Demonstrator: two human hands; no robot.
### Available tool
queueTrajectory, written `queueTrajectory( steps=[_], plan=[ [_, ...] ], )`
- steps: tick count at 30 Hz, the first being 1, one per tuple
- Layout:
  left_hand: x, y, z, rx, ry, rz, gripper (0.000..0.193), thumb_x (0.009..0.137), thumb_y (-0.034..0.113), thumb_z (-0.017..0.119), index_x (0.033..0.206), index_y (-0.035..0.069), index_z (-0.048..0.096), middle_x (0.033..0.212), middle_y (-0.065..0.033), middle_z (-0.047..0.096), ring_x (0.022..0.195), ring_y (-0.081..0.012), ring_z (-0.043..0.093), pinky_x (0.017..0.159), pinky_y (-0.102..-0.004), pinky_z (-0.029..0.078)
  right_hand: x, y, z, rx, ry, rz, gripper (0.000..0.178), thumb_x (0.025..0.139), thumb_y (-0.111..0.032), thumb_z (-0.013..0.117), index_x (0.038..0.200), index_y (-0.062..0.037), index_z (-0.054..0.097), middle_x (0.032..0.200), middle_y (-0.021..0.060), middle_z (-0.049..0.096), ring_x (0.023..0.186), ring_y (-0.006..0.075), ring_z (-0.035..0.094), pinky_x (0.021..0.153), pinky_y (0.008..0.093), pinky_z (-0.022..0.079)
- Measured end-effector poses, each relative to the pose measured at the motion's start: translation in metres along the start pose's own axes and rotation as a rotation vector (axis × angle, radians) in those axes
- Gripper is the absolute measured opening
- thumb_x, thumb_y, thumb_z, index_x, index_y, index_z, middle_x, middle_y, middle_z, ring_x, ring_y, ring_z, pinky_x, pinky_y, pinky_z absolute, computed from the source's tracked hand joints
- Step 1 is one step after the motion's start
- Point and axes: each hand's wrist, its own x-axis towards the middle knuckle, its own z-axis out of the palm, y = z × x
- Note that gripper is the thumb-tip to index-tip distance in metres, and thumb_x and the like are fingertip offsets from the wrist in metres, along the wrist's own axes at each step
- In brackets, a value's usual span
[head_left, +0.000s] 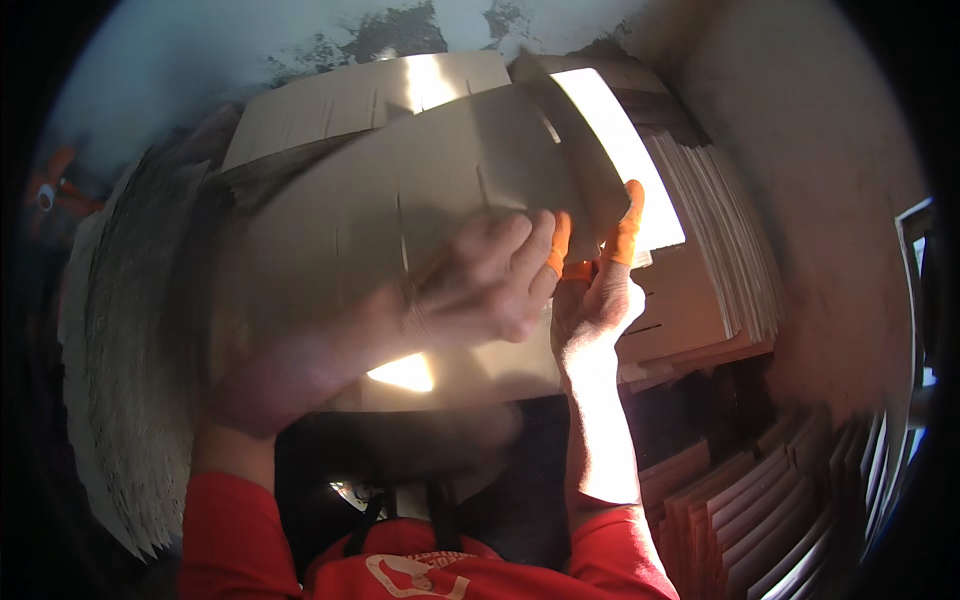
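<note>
A large slit cardboard sheet (350, 240) lies in front of me, with its right part bent up into a shaded flap (575, 140). My right hand (597, 300) grips the sheet's right edge, its orange-covered thumb pointing up along the flap. Close beside it, my left hand (490, 275) is over the sheet with its fingers curled together. Orange covering shows on a finger of the left hand too. That hand is slightly blurred, and whatever is between its fingertips is hidden.
More slit cardboard (370, 95) lies at the back, and a sunlit pale sheet (625, 160) sits behind the flap. Stacked cardboard (715, 240) stands on the right, with more stacks (750, 520) at lower right. A tall stack (130, 350) rises on the left.
</note>
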Motion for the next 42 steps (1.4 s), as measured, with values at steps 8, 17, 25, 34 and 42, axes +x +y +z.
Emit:
queueTrajectory(
  steps=[8, 17, 25, 34, 42],
  plan=[
    [-0.084, 0.04, -0.06, -0.416, -0.264, -0.634, 0.079, 0.079, 0.029, 0.075, 0.141, -0.005, 0.039, 0.136, -0.0228, 0.05, 0.113, -0.0334, 0.053, 0.094, -0.0406, 0.047, -0.005, -0.043, 0.006, 0.318, 0.084, 0.444, 0.073, 0.087, 0.01, 0.045, 0.154, -0.0118, 0.027, 0.088, 0.0038, 0.061, 0.065, 0.0076, 0.05, 0.063, 0.0177, 0.045],
    [-0.224, 0.07, -0.117, -0.316, -0.741, -0.957, 0.09, 0.079, 0.021, 0.073, 0.15, -0.001, 0.023, 0.152, -0.0226, 0.03, 0.142, -0.0382, 0.026, 0.117, -0.0539, 0.017, 0.033, -0.099, 0.007, -0.948, -0.167, -0.112, 0.064, 0.077, 0.008, 0.054, 0.14, 0.0035, 0.044, 0.069, 0.0206, 0.061, 0.059, 0.0329, 0.063, 0.056, 0.0429, 0.048],
    [-0.214, 0.008, -0.131, -0.267, -0.213, -0.866, 0.03, 0.07, -0.008, 0.057, 0.099, -0.004, 0.064, 0.092, -0.0214, 0.065, 0.09, -0.039, 0.061, 0.08, -0.0446, 0.047, 0.084, -0.093, 0.019, -1.028, -0.374, -0.148, 0.022, 0.077, 0.001, 0.053, 0.097, 0.0098, 0.057, 0.084, 0.0297, 0.065, 0.088, 0.0452, 0.064, 0.073, 0.0494, 0.052],
    [-0.227, 0.009, -0.196, -0.172, -0.643, -1.016, 0.078, 0.072, 0.002, 0.075, 0.143, 0.009, 0.043, 0.123, -0.0175, 0.059, 0.116, -0.0362, 0.053, 0.099, -0.0451, 0.042, 0.026, -0.059, 0.069, -0.703, -0.266, -0.421, 0.062, 0.08, -0.015, 0.076, 0.133, 0.006, 0.051, 0.064, 0.0167, 0.064, 0.051, 0.0241, 0.064, 0.049, 0.0383, 0.051],
    [-0.25, 0.026, -0.203, -0.035, -0.235, -1.079, 0.096, 0.072, 0.025, 0.082, 0.152, 0.013, 0.03, 0.146, -0.0161, 0.043, 0.141, -0.0356, 0.03, 0.115, -0.0532, 0.023, -0.092, -0.122, 0.046, -0.916, -0.65, -0.248, 0.051, 0.082, -0.02, 0.066, 0.127, 0.0012, 0.055, 0.066, 0.0124, 0.065, 0.06, 0.0273, 0.066, 0.054, 0.0388, 0.048]
  ],
)
